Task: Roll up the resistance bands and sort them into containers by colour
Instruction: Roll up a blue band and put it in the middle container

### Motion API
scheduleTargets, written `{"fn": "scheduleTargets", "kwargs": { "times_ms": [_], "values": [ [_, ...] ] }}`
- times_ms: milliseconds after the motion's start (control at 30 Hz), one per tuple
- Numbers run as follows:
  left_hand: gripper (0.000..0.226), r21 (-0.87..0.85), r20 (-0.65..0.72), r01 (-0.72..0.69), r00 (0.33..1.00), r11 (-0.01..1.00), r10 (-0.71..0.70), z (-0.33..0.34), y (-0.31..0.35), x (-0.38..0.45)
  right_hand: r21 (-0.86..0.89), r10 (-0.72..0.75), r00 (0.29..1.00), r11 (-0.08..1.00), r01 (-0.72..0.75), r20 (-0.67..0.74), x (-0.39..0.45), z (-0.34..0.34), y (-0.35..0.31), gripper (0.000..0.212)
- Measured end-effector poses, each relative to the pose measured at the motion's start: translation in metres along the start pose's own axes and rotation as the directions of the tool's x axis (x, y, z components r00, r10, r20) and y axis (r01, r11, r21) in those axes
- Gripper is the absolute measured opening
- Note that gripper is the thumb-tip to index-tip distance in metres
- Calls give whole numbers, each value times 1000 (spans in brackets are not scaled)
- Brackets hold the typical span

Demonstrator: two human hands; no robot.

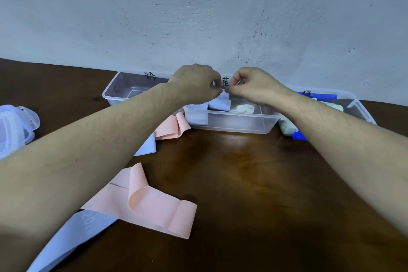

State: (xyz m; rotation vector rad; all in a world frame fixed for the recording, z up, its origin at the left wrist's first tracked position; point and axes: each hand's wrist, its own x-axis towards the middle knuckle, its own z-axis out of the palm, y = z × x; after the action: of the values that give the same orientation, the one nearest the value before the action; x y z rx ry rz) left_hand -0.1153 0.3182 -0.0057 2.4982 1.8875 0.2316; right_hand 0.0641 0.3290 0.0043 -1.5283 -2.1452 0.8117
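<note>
Over the middle clear container [231, 122], my left hand [196, 83] and my right hand [251, 84] pinch the top of a pale blue resistance band [220, 104], which hangs down into the container. Part of the band drapes over the container's left wall. A pink band [150, 203] lies folded on the brown table in front. Another pink band [170, 128] lies by the middle container's left corner. A pale blue band [70, 238] lies at the lower left, partly under my left forearm.
A clear container [123, 90] stands at the back left by the wall. A third container [357, 106] at the right holds pale green and dark blue items. Clear lids [15, 126] lie at the far left. The wall rises just behind the containers.
</note>
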Motion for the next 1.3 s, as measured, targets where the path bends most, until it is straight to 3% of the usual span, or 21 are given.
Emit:
{"fn": "scheduleTargets", "kwargs": {
  "times_ms": [300, 467, 667, 767, 833, 933, 1133, 1300],
  "values": [
    [22, -83, -83, 106, 990, 991, -113, -14, 23, -83, -4, -106, 983, 994, 108, 153, -53, 13, -18, 12],
    [18, -135, -51, 244, 966, 960, -253, 1, 35, -150, -33, -173, 948, 981, 189, 268, -82, 40, -16, 31],
    [15, -148, 19, 421, 906, 895, -423, 16, 37, -220, 59, -254, 894, 966, 250, 369, -106, 74, -26, 11],
    [17, -126, 19, 467, 883, 875, -468, 17, 37, -246, 52, -245, 886, 968, 244, 395, -113, 92, -33, 20],
    [20, -124, 11, 496, 867, 859, -499, 19, 30, -258, 29, -244, 884, 967, 253, 399, -113, 108, -39, 25],
    [26, -155, 26, 529, 846, 834, -532, 21, 13, -267, 27, -238, 896, 969, 246, 374, -104, 128, -46, 17],
    [36, -211, -14, 552, 823, 806, -568, 36, -37, -249, -81, -223, 928, 963, 258, 300, -81, 149, -60, 31],
    [40, -97, 28, 489, 872, 867, -489, 47, -63, -220, -164, -179, 947, 960, 227, 267, -63, 163, -64, 35]
  ]
}}
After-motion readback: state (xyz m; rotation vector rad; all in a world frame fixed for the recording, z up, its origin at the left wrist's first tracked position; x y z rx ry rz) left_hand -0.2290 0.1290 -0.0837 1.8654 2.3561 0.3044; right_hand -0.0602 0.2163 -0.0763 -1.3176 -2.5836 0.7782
